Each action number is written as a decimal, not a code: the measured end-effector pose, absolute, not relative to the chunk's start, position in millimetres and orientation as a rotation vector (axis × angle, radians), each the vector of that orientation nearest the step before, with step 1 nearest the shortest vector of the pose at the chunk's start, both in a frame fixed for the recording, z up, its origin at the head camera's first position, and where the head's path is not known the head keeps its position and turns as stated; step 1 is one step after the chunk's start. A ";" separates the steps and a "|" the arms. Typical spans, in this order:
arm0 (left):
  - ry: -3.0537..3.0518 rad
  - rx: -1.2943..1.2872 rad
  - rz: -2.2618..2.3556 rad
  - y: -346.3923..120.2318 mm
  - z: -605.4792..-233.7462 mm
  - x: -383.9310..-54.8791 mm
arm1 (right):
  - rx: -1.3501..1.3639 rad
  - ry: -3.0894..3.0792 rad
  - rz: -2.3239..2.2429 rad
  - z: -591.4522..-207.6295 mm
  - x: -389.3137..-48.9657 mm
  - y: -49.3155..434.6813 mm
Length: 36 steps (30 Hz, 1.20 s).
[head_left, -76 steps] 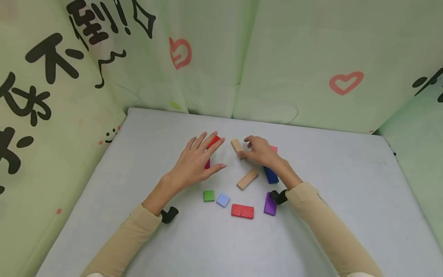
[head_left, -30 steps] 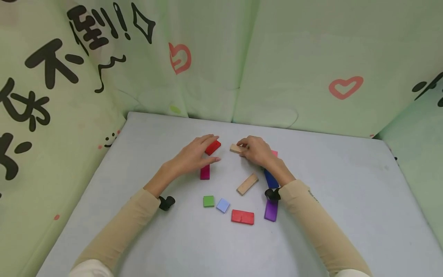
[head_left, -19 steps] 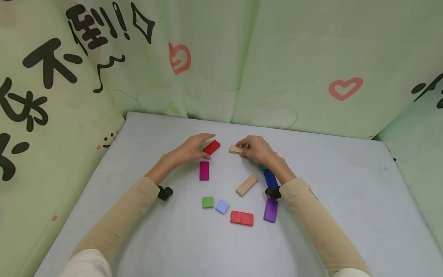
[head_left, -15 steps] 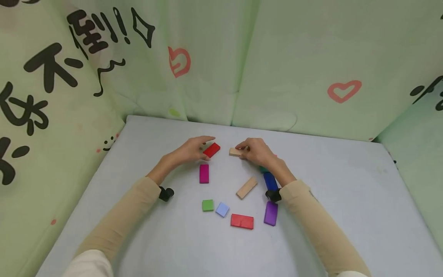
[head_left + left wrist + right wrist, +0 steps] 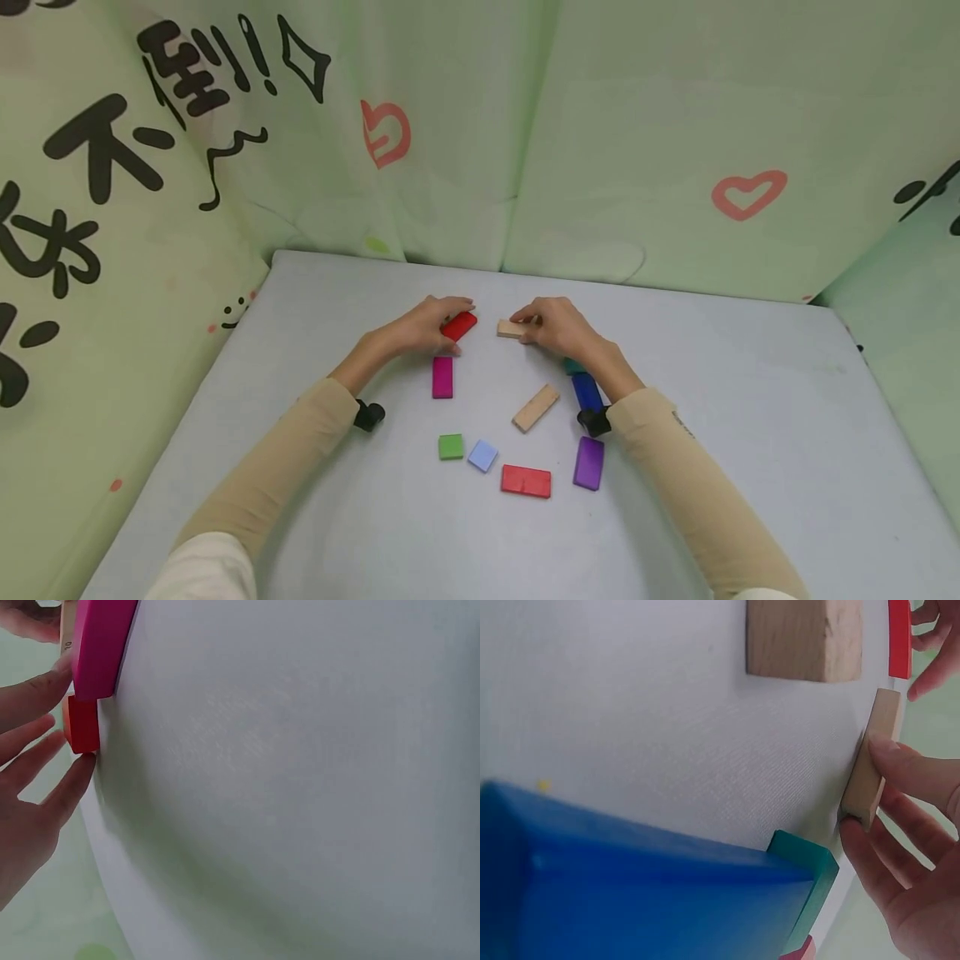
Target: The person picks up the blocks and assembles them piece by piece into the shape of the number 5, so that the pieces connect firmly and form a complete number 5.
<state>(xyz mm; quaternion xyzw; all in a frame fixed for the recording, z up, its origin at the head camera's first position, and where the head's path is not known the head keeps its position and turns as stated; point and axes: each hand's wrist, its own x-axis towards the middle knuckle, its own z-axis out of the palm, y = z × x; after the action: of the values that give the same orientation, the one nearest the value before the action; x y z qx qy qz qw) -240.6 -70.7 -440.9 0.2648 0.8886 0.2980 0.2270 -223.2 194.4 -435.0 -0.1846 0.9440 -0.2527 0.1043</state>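
In the head view, my left hand [image 5: 423, 327] curls round a red block [image 5: 461, 324], thumb on the near side and fingers beyond. The left wrist view shows a fingertip against one end of the red block [image 5: 84, 724]. My right hand [image 5: 558, 327] pinches a plain wooden block [image 5: 511, 329] a little to its right. In the right wrist view, the thumb lies on the wooden block [image 5: 871, 769] and a finger touches its end. A magenta block [image 5: 442, 377] lies just nearer than the left hand.
Nearer on the white table [image 5: 360, 517] lie a second wooden block [image 5: 536, 408], a green square [image 5: 451, 447], a light blue square [image 5: 483, 456], another red block [image 5: 526, 481] and a purple block [image 5: 588, 463]. Blue [image 5: 587, 392] and teal [image 5: 573, 366] blocks sit beneath the right forearm.
My left hand, earlier spread over the red and magenta blocks, has drawn in round the red one. The wooden block at my right hand has turned from slanting to nearly sideways.
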 end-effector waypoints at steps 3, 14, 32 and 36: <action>2.445 0.740 0.785 -71.5 -441.8 -240.2 | -0.541 2.781 -0.749 -435.0 -222.4 193.9; 2.489 0.788 0.744 -71.6 -444.7 -234.3 | -0.528 2.778 -0.759 -434.6 -221.1 193.4; 2.492 0.764 0.882 -50.7 -454.7 -225.7 | -0.569 2.789 -0.769 -438.8 -221.2 194.9; 2.502 0.792 0.878 -45.9 -454.1 -227.5 | -0.613 2.793 -0.759 -437.9 -224.5 196.0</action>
<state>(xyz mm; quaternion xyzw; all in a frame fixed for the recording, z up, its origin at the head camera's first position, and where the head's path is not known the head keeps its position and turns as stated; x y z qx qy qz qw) -227.5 -45.9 -454.1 0.2811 0.8884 0.3116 0.1862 -224.5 196.0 -437.9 -0.2062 0.9401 -0.2556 0.0914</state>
